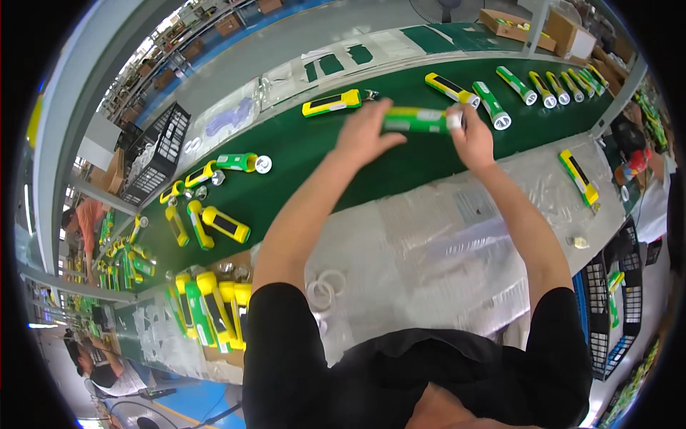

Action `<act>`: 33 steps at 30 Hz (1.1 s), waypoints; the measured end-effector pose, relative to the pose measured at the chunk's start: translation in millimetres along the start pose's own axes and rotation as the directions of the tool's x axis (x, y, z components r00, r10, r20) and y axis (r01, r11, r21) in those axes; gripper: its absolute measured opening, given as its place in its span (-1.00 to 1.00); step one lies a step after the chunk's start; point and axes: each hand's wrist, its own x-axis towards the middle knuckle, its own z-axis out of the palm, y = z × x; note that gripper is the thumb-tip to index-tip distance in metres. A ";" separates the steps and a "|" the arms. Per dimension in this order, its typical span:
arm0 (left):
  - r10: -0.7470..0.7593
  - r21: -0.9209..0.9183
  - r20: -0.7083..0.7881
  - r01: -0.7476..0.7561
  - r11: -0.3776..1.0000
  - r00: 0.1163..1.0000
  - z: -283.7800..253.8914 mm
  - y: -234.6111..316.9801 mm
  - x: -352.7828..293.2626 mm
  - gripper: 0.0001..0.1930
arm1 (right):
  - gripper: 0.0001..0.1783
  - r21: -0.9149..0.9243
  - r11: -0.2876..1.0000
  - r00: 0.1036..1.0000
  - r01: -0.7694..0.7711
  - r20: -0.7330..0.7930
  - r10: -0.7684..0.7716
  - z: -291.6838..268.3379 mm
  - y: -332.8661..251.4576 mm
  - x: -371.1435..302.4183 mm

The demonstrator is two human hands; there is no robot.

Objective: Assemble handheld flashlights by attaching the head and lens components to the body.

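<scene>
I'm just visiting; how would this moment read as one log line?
left hand: at left end of green-and-yellow flashlight | right hand: gripping right end | below: green work surface | beyond left hand: dark-paneled flashlight, lying

I'm standing in a factory assembly hall. Many green-and-yellow plastic flashlights (491, 105) are lying along a long dark-green work surface (282, 136), a co-worker in an orange top (90, 217) is reaching down near more, and brown cardboard boxes (228, 26) are lining the smooth gray floor (300, 39).
</scene>
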 end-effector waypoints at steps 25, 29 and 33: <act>-0.383 -0.451 0.194 0.429 0.783 0.903 -92.9 158.3 -125.7 -0.58 | -0.47 0.736 0.456 0.847 -0.500 0.525 0.081 -58.8 -124.1 -138.4; -0.310 -0.839 0.108 0.254 0.481 0.945 -96.4 186.1 -141.0 -0.54 | -0.22 0.660 0.361 0.659 -0.659 0.738 -0.146 -93.6 -139.9 -191.3; -0.184 -0.877 0.348 0.389 0.282 0.919 -99.1 220.2 -165.2 -0.62 | -0.21 0.602 0.309 0.545 -0.737 0.799 -0.256 -109.2 -155.4 -231.2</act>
